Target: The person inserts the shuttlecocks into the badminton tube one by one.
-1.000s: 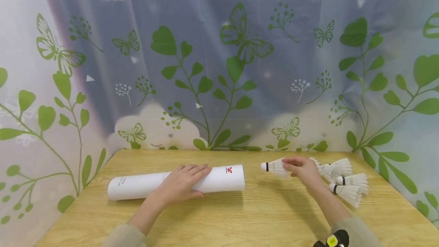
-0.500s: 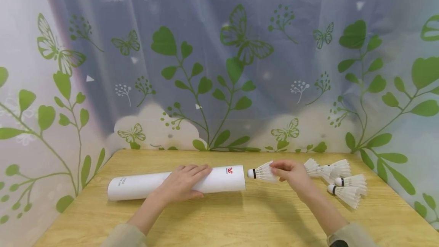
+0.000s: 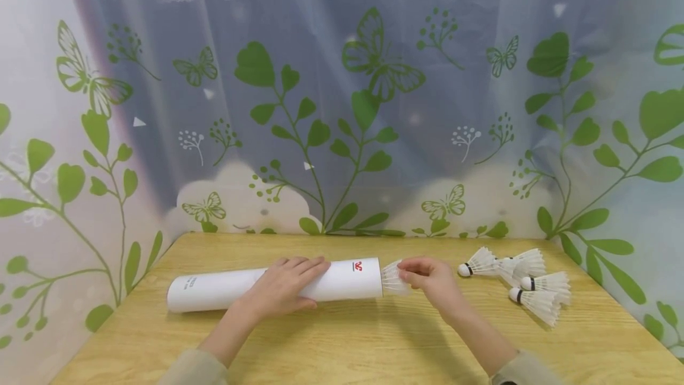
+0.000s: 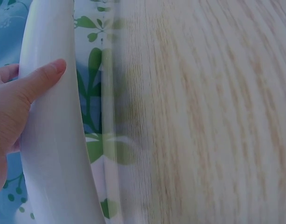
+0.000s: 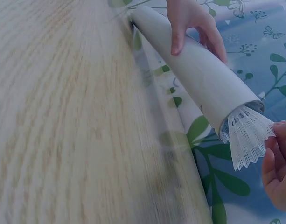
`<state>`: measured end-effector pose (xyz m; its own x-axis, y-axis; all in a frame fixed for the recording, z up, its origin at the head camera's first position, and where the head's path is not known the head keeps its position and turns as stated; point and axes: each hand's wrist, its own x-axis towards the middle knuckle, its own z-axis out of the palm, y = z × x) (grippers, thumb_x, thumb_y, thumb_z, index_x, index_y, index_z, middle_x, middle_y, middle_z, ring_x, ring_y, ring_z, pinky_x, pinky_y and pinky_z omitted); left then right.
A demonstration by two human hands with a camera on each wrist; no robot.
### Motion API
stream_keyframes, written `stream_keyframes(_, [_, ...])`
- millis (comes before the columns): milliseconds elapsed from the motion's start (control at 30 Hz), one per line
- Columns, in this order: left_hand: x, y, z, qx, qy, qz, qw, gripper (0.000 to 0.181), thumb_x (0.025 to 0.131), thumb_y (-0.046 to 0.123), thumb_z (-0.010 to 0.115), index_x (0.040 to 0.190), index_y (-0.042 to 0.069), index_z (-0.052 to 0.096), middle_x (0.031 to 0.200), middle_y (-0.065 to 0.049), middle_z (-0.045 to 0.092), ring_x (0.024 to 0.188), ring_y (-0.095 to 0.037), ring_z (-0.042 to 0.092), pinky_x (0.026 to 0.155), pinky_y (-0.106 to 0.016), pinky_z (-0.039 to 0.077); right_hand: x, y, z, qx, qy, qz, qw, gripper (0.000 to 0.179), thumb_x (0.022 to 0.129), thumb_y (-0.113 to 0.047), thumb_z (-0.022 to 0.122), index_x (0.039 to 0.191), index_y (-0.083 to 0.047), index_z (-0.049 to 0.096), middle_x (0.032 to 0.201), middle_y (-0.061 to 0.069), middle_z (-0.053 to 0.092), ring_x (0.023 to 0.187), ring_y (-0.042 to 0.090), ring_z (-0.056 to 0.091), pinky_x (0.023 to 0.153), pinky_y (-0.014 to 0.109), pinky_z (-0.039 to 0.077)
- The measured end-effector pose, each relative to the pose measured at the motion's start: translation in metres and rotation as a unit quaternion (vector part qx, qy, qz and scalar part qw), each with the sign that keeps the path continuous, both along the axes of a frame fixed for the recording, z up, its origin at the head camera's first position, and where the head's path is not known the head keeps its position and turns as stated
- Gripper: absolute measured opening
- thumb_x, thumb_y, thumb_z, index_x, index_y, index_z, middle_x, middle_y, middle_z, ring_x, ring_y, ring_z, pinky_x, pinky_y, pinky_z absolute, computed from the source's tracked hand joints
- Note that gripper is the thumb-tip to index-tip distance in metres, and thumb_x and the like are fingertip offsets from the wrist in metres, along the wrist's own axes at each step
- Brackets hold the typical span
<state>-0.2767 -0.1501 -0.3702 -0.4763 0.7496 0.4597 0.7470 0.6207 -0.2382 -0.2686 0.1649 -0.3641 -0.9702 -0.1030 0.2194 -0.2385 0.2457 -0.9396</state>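
Observation:
A white shuttlecock tube (image 3: 342, 280) lies sideways, its open end toward the right. My left hand (image 3: 288, 285) grips it around the middle; in the left wrist view the thumb (image 4: 49, 74) lies across the tube's near side. My right hand (image 3: 435, 284) pinches the feather skirt of a shuttlecock (image 3: 392, 278) at the tube's mouth. The right wrist view shows this shuttlecock (image 5: 247, 135) with its head hidden inside the tube and its skirt sticking out, the rim held between thumb and fingers.
To the right on the wooden table (image 3: 331, 349) lie several more white shuttlecocks (image 3: 540, 305) with dark bands, one (image 3: 478, 263) slightly apart on the left. A curtain (image 3: 320, 106) printed with leaves and butterflies hangs behind the table.
My right hand has moved left with the shuttlecock, whose head has gone from open air into the tube's mouth. My left hand and the tube have stayed in place.

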Motion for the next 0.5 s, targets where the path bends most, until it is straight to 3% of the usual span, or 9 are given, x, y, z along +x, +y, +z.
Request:
stream_keyframes(133, [0.001, 0.0, 0.001, 0.001, 0.001, -0.005, 1.0, 0.08, 0.07, 0.041, 0.078, 0.136, 0.008, 0.046, 0.133, -0.008, 0.052, 0.109, -0.025, 0.055, 0.085, -0.042, 0.049, 0.001, -0.008, -0.003, -0.015, 0.001, -0.002, 0.9999, 0.019, 0.082, -0.001, 0.067, 0.099, 0.007, 0.066, 0.09, 0.009, 0.068, 0.077, 0.011, 0.059, 0.068, 0.027, 0.05])
stream_keyframes(500, [0.0, 0.001, 0.0, 0.004, 0.006, -0.02, 0.9998, 0.08, 0.069, 0.039, 0.079, 0.135, 0.007, 0.047, 0.132, -0.008, 0.052, 0.108, -0.025, 0.055, 0.083, -0.043, 0.05, 0.001, -0.016, -0.003, -0.031, -0.015, 0.022, 0.9992, 0.022, 0.085, -0.003, 0.064, 0.103, 0.008, 0.063, 0.09, 0.009, 0.067, 0.074, 0.013, 0.058, 0.063, 0.027, 0.051])
